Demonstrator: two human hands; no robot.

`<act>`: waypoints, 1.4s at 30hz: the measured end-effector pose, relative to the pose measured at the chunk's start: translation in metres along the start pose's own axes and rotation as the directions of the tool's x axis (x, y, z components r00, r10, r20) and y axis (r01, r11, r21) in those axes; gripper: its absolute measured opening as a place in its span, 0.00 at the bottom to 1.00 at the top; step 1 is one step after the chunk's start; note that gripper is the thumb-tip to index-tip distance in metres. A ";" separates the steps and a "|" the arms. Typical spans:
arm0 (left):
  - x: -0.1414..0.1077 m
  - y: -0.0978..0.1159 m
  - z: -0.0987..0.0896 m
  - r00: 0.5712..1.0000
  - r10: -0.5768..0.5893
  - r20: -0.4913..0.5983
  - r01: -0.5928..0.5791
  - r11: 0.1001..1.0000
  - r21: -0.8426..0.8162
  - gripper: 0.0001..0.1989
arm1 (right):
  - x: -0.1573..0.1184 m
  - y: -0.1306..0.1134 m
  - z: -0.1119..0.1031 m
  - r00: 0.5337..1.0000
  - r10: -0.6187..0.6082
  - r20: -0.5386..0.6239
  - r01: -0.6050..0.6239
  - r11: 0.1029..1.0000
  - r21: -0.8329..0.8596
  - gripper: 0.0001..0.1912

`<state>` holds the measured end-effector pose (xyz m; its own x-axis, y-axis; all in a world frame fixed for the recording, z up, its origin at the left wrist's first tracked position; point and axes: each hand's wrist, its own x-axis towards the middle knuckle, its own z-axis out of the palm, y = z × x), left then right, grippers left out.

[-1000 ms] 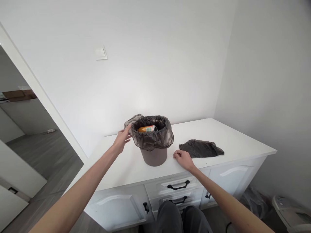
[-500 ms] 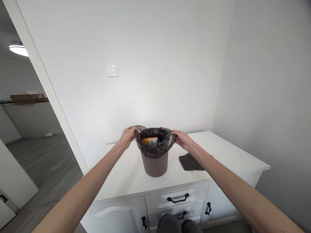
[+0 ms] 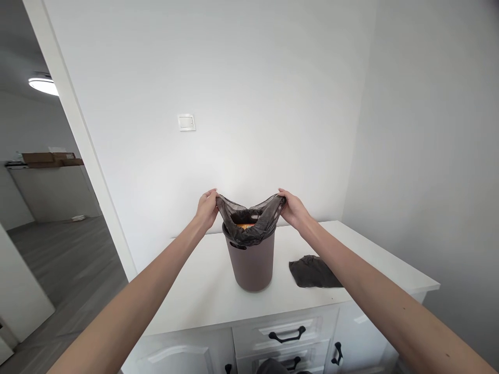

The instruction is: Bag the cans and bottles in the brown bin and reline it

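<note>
Removal of the dark bag [image 3: 249,237] lining the bin [image 3: 253,266] on the bench [image 3: 202,293], as I judge the step. My left hand [image 3: 206,210] and right hand [image 3: 294,210] each pinch its edge tightly, holding the mouth raised and spread. The next move calls for an even upward pull.

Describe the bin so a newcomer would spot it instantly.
A white cabinet stands against the wall. On its top sits a brownish bin, its dark liner held up by the left hand and right hand. Unlike the crumpled dark plastic nearby, it stands upright and smooth-sided.
</note>
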<state>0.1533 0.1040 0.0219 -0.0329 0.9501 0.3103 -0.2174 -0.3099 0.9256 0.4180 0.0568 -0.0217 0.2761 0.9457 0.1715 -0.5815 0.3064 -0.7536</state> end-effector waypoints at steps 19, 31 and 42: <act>-0.047 0.011 0.004 0.987 0.119 0.109 -0.130 0.986 0.106 0.16 | -0.005 0.010 0.026 1.000 0.016 0.000 -0.016 0.993 0.121 0.18; -0.027 0.020 0.015 0.999 0.014 -0.042 -0.021 0.984 -0.179 0.16 | 0.016 0.013 0.017 0.984 0.059 -0.168 -0.012 0.964 0.266 0.09; -0.010 0.072 0.053 0.987 0.162 -0.015 -0.157 0.924 -0.347 0.11 | 0.018 -0.003 0.025 0.982 0.108 -0.156 -0.071 0.972 0.223 0.06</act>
<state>0.1892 0.0700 0.0971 -0.0826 0.8876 0.4531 -0.5346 -0.4232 0.7315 0.4055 0.0754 -0.0003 0.3275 0.9448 -0.0119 -0.7559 0.2545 -0.6032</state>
